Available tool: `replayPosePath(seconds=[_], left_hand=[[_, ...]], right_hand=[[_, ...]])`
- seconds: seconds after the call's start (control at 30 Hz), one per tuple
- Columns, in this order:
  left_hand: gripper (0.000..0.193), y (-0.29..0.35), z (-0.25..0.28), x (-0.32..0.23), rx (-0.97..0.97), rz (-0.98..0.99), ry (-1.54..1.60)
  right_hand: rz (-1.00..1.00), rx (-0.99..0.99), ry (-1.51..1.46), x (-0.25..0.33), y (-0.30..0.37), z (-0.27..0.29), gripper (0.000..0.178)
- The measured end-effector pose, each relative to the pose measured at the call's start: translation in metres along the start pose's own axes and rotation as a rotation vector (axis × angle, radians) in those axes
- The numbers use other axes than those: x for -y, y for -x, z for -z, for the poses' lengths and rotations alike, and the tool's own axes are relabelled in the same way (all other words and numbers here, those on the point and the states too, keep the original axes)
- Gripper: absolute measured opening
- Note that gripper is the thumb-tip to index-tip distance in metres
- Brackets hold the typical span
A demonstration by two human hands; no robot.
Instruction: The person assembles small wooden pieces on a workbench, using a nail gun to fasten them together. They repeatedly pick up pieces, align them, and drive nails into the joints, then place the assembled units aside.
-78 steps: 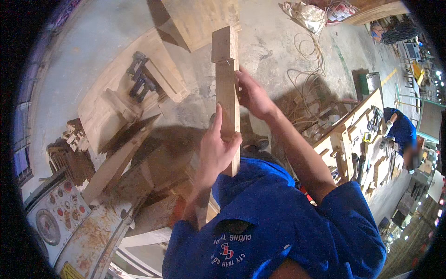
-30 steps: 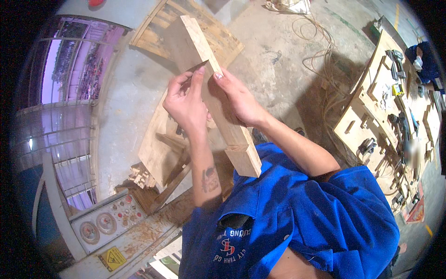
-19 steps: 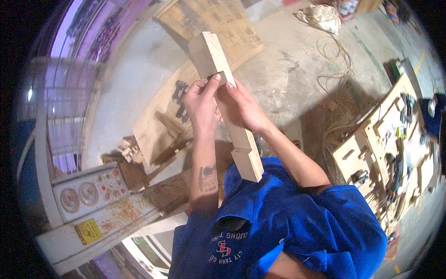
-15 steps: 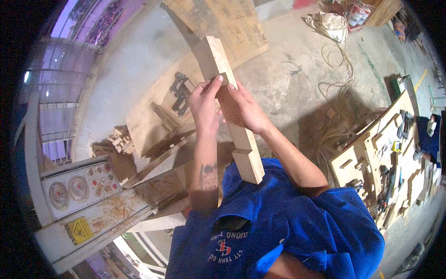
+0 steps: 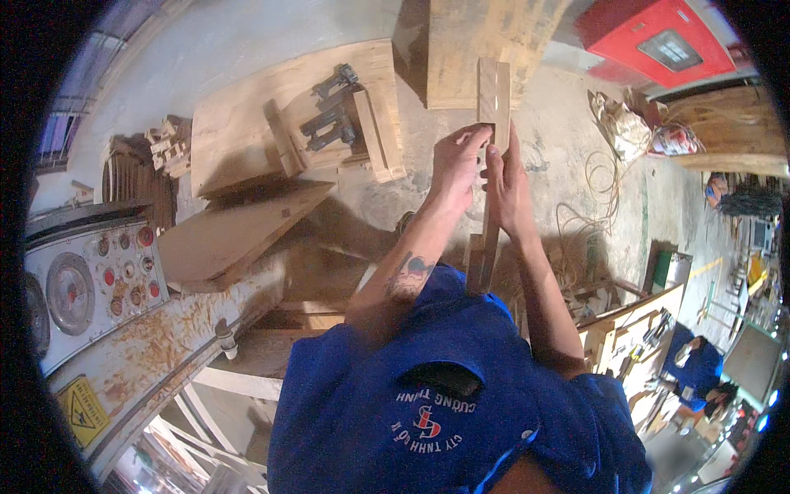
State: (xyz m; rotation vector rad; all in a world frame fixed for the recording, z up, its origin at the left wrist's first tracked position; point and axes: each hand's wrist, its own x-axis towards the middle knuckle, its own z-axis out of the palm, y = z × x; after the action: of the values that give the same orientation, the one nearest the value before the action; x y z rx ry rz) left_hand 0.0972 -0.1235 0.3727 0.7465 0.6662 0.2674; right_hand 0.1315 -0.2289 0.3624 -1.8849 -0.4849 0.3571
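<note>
A long wooden strip stands nearly upright in front of the person's chest, its top end reaching up over a large plywood sheet on the concrete floor and its lower end near the blue shirt. The left hand is clamped on the strip's left edge near the upper part, fingers curled over it. The right hand presses flat against the right edge, closed on the strip just below and beside the left one, so the 2 hands touch across the wood. To the left, a low wooden pallet carries dark metal clamps and short offcuts. A red cabinet stands at the upper right.
</note>
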Motion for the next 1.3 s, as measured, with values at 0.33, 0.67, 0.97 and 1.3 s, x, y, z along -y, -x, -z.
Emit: replayPosePath(seconds=[0.33,0.67,0.97,1.3], left_hand=[[0.023,-0.058,0.056,-0.015,0.048,0.067,-0.076],[0.029,-0.068,0.093,-0.021,0.074,0.03,0.015],[0.033,-0.086,0.109,-0.011,0.141,0.036,-0.038],[0.03,-0.064,0.132,-0.009,0.124,0.104,-0.27]], right_hand=[[0.124,0.041,0.328,-0.006,-0.04,-0.053,0.063],[-0.012,0.229,0.394,0.018,-0.053,-0.065,0.062],[0.003,0.218,0.403,0.011,-0.059,-0.068,0.062],[-0.24,0.169,0.138,0.012,-0.08,-0.05,0.063]])
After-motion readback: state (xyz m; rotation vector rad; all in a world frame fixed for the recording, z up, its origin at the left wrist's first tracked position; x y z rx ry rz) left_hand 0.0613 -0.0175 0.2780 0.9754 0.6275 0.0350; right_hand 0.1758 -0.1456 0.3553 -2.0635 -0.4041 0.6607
